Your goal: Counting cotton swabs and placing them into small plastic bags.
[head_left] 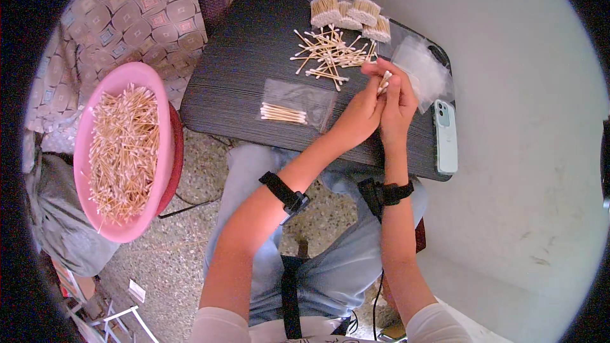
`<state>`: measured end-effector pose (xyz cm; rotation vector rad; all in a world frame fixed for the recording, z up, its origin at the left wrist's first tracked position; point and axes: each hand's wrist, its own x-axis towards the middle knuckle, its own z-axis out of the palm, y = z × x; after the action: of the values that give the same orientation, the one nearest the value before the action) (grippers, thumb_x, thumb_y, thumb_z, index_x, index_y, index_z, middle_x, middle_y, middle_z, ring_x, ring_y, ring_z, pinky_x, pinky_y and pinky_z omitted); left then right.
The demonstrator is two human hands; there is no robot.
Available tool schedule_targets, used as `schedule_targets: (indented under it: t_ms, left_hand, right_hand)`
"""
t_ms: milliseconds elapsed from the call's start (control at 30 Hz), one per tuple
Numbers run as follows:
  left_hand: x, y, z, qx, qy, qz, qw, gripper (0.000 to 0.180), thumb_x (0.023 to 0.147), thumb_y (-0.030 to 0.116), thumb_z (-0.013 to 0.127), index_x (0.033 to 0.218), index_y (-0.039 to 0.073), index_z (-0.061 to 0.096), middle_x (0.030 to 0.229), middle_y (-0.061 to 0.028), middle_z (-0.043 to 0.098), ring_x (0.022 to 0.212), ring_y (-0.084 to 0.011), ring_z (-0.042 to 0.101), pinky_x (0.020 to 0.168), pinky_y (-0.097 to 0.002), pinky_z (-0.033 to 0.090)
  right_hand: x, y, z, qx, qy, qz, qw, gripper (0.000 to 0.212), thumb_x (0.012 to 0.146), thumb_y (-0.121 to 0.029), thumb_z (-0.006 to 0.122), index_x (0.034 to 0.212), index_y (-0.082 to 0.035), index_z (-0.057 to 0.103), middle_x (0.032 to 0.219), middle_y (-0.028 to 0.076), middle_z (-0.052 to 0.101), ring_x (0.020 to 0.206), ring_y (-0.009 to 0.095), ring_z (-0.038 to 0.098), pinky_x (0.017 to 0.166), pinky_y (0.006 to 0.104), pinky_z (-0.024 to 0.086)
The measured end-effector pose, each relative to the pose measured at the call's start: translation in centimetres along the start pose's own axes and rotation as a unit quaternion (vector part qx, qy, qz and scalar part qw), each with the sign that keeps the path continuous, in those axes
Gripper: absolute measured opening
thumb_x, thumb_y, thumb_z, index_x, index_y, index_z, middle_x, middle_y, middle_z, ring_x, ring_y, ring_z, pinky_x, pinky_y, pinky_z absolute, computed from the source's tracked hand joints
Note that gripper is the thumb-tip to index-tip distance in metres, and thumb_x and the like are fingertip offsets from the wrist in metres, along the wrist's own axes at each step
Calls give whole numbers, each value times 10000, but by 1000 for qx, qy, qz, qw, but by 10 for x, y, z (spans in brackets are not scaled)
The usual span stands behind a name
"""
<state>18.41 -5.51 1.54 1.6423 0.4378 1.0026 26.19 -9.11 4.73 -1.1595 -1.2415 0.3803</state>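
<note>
White-tipped swabs point(384, 82) poke up between the person's left hand point(362, 112) and right hand point(398, 107), fingers point(394, 87) wrapped together around them. Just beyond lies a loose swab pile point(332, 56); leftward, 1 clear bag point(304, 96); farther out, a pink basin point(165, 133) heaped with more.

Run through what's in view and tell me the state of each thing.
Left hand: against the right hand, partly curled
Right hand: partly curled
Held swabs: bunched between both hands
Loose swabs: heaped on the dark table
Swab packets: filled, piled together
Flat bag: lying down, swabs in or on it
Clear bags: piled flat
Pink basin: holding many jumbled swabs
Phone: camera side up
</note>
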Motion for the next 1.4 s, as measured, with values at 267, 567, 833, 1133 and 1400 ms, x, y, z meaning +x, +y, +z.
schedule_targets:
  t_ms: [267, 567, 833, 1133, 1400]
  left_hand:
    - [-2, -4, 0, 52, 17, -33, 998, 481, 854, 87, 557, 1286, -24, 377, 950, -280, 625, 881, -464, 600, 743, -524, 481]
    - [1, 0, -3, 64, 44, -36, 996, 279, 830, 109, 603, 1073, 3, 516, 831, -242, 645, 792, -425, 630, 679, -507, 497]
    - [1, 17, -6, -8, 39, -72, 997, 330, 902, 297, 593, 902, -32, 609, 674, -181, 623, 608, -282, 629, 552, -371, 453]
    - [0, 6, -11, -54, -10, -95, 994, 341, 971, 295, 455, 768, 34, 541, 646, -7, 507, 606, -108, 468, 566, -278, 384]
    - [1, 7, -7, -93, 15, -92, 991, 401, 986, 297, 396, 731, 17, 528, 649, -80, 541, 608, -174, 511, 580, -320, 401]
  right_hand:
    - [-3, -1, 2, -1, 10, -2, 1000, 301, 1019, -209, 400, 981, 18, 595, 1012, 158, 673, 946, 213, 620, 887, 331, 460]
    - [-1, -1, 4, 4, 32, 26, 999, 349, 1029, -245, 387, 988, 29, 600, 1006, 147, 673, 929, 172, 616, 867, 295, 462]
    - [-3, 8, -1, 57, 46, 22, 997, 454, 1036, -344, 318, 1091, 33, 564, 1009, 174, 648, 938, 218, 617, 856, 317, 474]
    - [-5, 12, 0, 76, 58, 51, 994, 468, 1033, -376, 326, 1116, 20, 563, 960, 149, 638, 888, 202, 608, 808, 307, 482]
    - [-6, 10, 1, 62, 66, 83, 992, 486, 1025, -406, 348, 1113, 15, 573, 928, 109, 644, 762, 101, 580, 571, 191, 404]
